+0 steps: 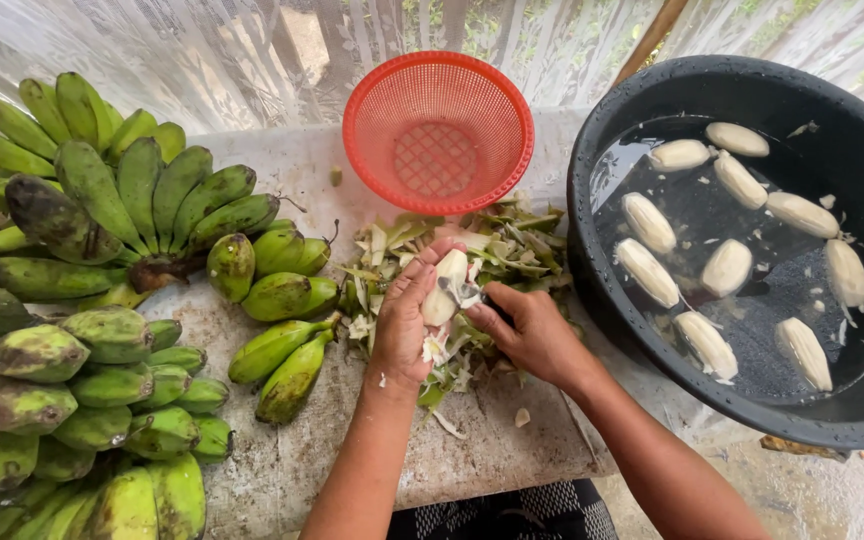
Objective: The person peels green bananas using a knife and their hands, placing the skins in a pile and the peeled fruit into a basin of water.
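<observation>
Holding a peeled banana [444,290] upright, your left hand [407,320] wraps its grip around the pale fruit, fingers pressed against it, just in front of the red basket [437,130]. Your right hand [530,330] sits beside it with its grip closed on a small knife [464,293], whose blade touches the banana. Beneath both hands lies a heap of green peels [512,245], between the basket and you. Left of the basket, bunches of green bananas [102,200] crowd the worktop [512,430]. Right of the basket stands a black tub [652,90] of water, with peeled bananas [727,265] floating in it.
</observation>
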